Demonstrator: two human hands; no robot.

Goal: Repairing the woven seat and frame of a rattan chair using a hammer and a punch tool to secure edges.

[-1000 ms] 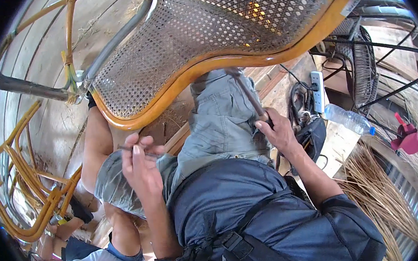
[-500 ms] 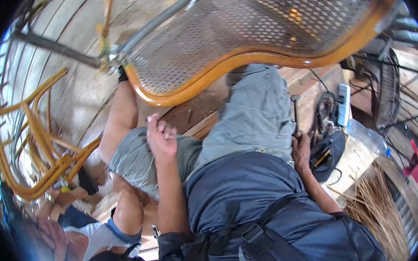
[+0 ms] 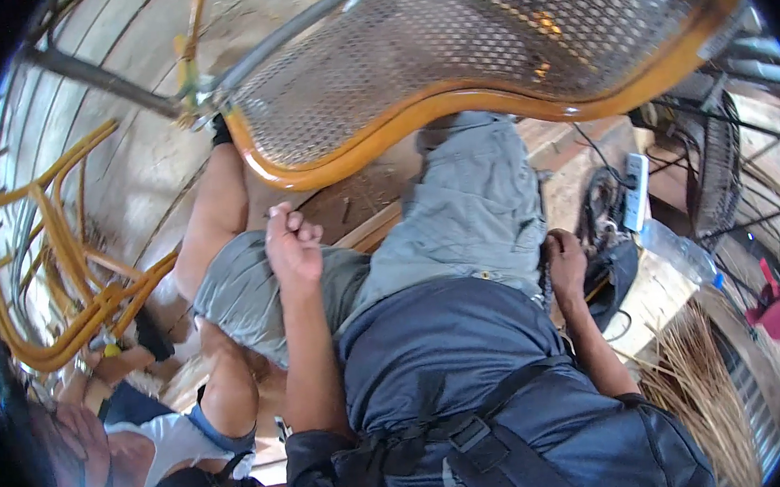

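My left hand (image 3: 294, 246) is raised over my left thigh, its fingers curled in; whether anything small is pinched in them cannot be made out. Low beside my right thigh, my right hand (image 3: 566, 262) has its fingers bent and closed, and what they hold, if anything, is hidden. In front of me stands a chair frame of orange-brown bent cane (image 3: 452, 106) with woven open mesh (image 3: 350, 91) across it. Its curved near edge passes just beyond my left hand, without contact. A grey metal bar (image 3: 291, 36) meets the frame at its left corner.
Another person (image 3: 155, 454) sits at my left, near a second cane frame (image 3: 58, 334). At my right are a white power strip (image 3: 636, 192), a dark pouch (image 3: 615, 285), a clear plastic bottle (image 3: 679, 253), a bundle of cane strips (image 3: 699, 384), a fan (image 3: 712, 163) and a pink object (image 3: 772, 305).
A slim metal tool stood upright by my right hand before; now it no longer shows clearly. My right hand has shifted slightly up, while my left hand keeps nearly the same pose.
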